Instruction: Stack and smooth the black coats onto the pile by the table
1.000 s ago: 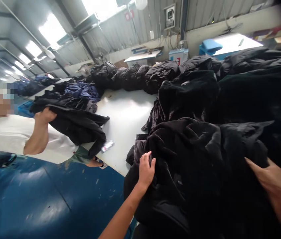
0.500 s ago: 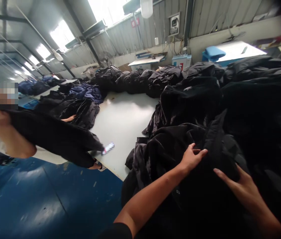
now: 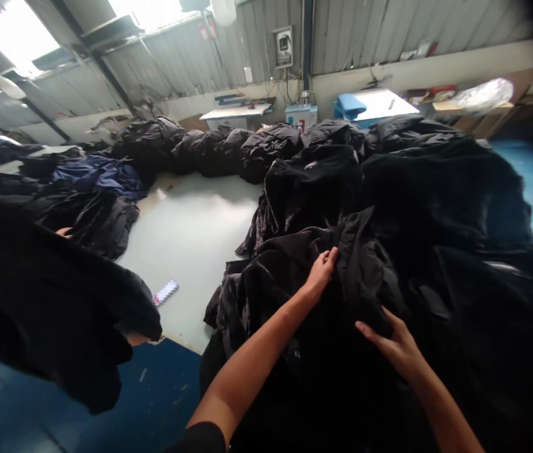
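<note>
A black jacket [image 3: 289, 258] lies spread in front of me, with a small pale mark low on it. My left hand [image 3: 323, 272] is closed, pinching the cloth beside a raised flap [image 3: 357, 242] that looks like a collar or placket. Lower and to the right, my right hand [image 3: 396, 340] has the same jacket between thumb and fingers. Its thumb rests on the near side of the cloth, while the fingertips are partly hidden in the folds. The dark fabric makes the jacket's exact edges hard to make out.
More black garments [image 3: 445, 189] are heaped behind and to the right. A pale tabletop [image 3: 190, 226] bears a small blurred-out item [image 3: 166, 292]. At left, a person in dark cloth [image 3: 58, 302] stands close to the table. Blue floor [image 3: 167, 384] shows below.
My view has turned right. My left hand's fingers, apart before, have closed on the jacket's cloth. My right hand keeps much the same pose. The dark cloth at left fills more of the view.
</note>
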`<state>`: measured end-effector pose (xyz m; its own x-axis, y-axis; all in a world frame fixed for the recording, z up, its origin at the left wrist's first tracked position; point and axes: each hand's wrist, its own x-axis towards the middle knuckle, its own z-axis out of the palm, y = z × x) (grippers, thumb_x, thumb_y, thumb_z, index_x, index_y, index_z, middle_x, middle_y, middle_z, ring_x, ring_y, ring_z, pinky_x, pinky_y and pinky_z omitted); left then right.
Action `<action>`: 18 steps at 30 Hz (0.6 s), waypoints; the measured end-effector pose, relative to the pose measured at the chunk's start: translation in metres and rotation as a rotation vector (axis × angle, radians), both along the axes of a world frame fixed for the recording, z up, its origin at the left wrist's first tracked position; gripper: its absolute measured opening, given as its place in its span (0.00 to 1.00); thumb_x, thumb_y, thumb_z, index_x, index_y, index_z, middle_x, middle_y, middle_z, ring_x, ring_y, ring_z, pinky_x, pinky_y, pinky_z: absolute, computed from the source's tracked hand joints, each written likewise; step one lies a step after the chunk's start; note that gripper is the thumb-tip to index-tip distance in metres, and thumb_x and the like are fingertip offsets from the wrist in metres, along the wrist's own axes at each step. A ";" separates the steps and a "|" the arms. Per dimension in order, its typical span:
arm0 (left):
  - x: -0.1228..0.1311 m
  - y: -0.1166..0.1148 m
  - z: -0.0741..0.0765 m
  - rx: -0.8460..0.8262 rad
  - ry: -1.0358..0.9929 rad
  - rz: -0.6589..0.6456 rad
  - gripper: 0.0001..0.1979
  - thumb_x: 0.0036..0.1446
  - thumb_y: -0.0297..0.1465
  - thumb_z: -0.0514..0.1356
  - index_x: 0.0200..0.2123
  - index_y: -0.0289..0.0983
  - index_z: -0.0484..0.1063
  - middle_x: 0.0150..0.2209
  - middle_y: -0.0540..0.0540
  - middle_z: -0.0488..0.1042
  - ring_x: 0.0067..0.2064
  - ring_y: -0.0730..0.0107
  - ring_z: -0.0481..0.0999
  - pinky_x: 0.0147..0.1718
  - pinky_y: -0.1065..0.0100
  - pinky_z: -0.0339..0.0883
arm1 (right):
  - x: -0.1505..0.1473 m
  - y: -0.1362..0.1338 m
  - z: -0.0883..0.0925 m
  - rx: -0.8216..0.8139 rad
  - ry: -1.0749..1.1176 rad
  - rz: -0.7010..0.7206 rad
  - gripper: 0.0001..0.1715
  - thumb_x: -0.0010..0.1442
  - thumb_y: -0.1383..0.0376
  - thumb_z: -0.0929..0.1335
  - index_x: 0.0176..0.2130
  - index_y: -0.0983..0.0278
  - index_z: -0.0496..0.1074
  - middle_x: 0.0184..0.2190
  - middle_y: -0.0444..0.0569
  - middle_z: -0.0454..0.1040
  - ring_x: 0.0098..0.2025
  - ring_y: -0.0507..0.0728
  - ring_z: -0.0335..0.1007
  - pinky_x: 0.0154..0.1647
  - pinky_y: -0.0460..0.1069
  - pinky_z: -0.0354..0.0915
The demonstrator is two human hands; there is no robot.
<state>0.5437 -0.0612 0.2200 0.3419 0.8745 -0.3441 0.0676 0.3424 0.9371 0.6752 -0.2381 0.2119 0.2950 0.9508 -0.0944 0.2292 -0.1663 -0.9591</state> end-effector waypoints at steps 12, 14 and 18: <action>-0.026 0.001 0.024 -0.019 -0.042 0.216 0.17 0.65 0.38 0.63 0.50 0.32 0.77 0.53 0.35 0.82 0.55 0.52 0.80 0.59 0.57 0.72 | 0.006 0.014 0.004 -0.097 -0.098 -0.173 0.58 0.53 0.40 0.76 0.73 0.59 0.64 0.60 0.58 0.77 0.58 0.71 0.78 0.62 0.65 0.72; -0.035 -0.006 0.032 -0.034 -0.078 0.299 0.17 0.65 0.39 0.63 0.51 0.34 0.77 0.55 0.37 0.82 0.58 0.54 0.79 0.60 0.59 0.71 | 0.017 0.024 0.003 -0.121 -0.107 -0.084 0.56 0.52 0.43 0.76 0.73 0.56 0.64 0.60 0.56 0.78 0.59 0.70 0.78 0.64 0.64 0.70; -0.051 -0.017 0.060 -0.134 -0.270 0.474 0.15 0.63 0.37 0.64 0.50 0.36 0.77 0.51 0.41 0.84 0.56 0.55 0.82 0.59 0.59 0.74 | 0.043 0.049 0.012 -0.044 -0.164 -0.271 0.40 0.58 0.46 0.71 0.66 0.55 0.72 0.62 0.53 0.77 0.65 0.70 0.73 0.71 0.65 0.63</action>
<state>0.4926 -0.0777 0.2799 0.0131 0.9087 -0.4172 -0.3592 0.3937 0.8461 0.7181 -0.1894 0.2240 0.5520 0.8314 -0.0634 0.3221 -0.2828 -0.9035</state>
